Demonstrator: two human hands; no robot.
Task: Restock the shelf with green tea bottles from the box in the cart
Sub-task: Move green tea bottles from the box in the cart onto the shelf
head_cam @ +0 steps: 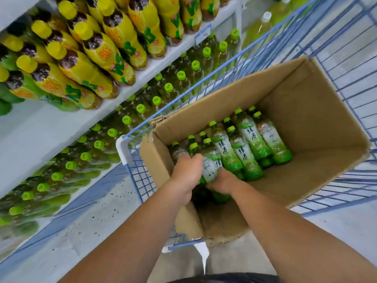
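Inside box [306,99]: left hand [186,170] fingers [196,159] curled over green tea bottle [211,166]; right hand [223,182] fingers grasping its base.

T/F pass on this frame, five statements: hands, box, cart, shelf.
1. Both the left hand and right hand grip green tea bottles in the cardboard box. True.
2. The box stands on the floor. False: it sits in the blue wire cart.
3. The box is full. False: bare cardboard shows beside the bottles.
4. The upper shelf holds yellow bottles. True.
5. The boxed bottles have yellow caps. False: green caps.
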